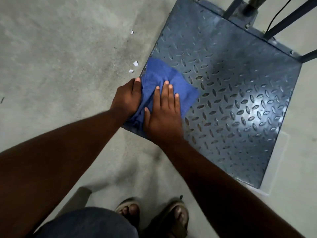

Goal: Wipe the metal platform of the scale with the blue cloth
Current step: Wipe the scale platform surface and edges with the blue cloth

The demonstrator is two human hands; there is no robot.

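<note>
The blue cloth [169, 79] lies spread on the near-left corner of the scale's metal platform [236, 103], a dark tread plate with raised lozenge studs, sitting low on the concrete floor [60, 66]. The right hand [164, 115] lies flat on the cloth, fingers straight and a little spread, palm down; that looks meant to press a broad patch of fabric against the plate so it rubs rather than slides. The left hand [127, 98] grips the cloth's bunched edge at the platform's rim, fingers curled round the fabric, probably to keep it from creeping or wadding up under the other palm. Most of the plate toward the far and right sides is uncovered, so the wiping seems to be near its start corner. The scale's upright frame [283, 21] rises at the far edge. Small white paper scraps [135, 63] lie on the floor just beside the platform.
</note>
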